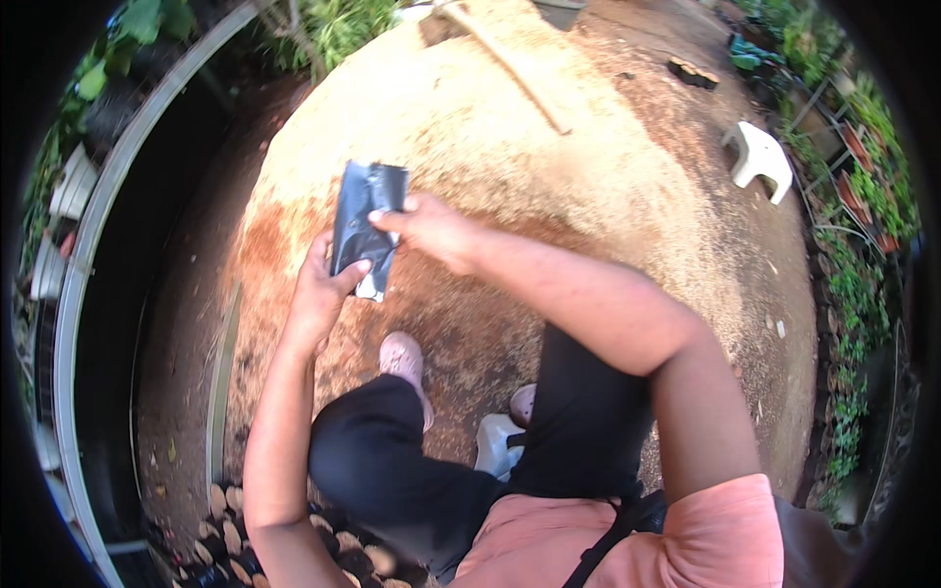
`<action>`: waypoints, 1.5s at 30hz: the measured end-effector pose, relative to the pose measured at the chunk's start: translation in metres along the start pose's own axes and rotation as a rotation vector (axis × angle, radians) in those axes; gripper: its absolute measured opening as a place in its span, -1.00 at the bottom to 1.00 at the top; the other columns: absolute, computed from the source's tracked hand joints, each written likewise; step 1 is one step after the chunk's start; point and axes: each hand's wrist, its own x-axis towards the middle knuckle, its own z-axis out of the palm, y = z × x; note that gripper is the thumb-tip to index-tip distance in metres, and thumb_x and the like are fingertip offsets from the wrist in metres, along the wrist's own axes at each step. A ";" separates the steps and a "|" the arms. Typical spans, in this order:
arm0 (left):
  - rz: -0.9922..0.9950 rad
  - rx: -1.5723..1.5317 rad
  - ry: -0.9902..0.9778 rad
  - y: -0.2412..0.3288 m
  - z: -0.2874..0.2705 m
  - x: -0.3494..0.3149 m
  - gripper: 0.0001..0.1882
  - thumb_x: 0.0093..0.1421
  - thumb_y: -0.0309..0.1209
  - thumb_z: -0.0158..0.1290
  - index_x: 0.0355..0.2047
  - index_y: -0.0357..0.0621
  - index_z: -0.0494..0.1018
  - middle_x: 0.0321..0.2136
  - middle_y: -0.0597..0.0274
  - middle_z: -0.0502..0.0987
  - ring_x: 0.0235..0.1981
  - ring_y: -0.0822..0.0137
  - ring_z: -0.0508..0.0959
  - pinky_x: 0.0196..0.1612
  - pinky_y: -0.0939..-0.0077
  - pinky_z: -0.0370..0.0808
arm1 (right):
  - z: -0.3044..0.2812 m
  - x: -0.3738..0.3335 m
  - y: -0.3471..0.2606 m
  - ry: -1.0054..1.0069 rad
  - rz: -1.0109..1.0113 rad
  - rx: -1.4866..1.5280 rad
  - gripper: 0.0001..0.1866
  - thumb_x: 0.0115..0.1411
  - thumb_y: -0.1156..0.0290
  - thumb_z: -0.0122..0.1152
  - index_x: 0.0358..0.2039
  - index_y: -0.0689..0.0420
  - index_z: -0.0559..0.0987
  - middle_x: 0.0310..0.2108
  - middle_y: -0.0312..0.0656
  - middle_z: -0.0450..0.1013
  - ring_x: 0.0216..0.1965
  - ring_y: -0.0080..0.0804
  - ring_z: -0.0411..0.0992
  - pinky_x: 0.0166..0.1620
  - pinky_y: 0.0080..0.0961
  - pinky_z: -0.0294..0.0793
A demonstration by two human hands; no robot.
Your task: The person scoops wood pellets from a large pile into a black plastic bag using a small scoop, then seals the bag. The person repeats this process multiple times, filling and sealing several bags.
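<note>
A black plastic planting bag (365,218), flat and glossy, is held out in front of me over the mound. My left hand (321,292) grips its lower left edge, with the thumb lying on the plastic near the bottom. On the right side, my right hand (431,229) pinches the bag's edge with the thumb across its front. The bag looks flattened, and the fingers behind it are hidden. Below my hands, a heap of pale, loose material (461,162) spreads over the ground, with darker reddish soil toward my feet.
A long wooden-handled tool (515,76) lies across the heap's far side. To the right stands a white plastic stool (759,162) beside plants. Several black bags filled with brown material (232,534) crowd the lower left. A metal rail (74,294) curves along the left.
</note>
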 end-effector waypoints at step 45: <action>-0.057 -0.689 0.420 -0.054 0.112 -0.069 -0.61 0.34 -0.15 0.04 -0.06 -0.24 0.36 -0.18 0.05 0.54 -0.16 0.29 0.59 -0.09 0.38 0.58 | -0.029 -0.067 0.022 -0.074 -0.474 -1.182 -0.76 -0.09 0.34 0.41 -0.43 0.11 0.55 -0.41 -0.14 0.51 -0.27 -0.08 0.52 -0.24 -0.21 0.50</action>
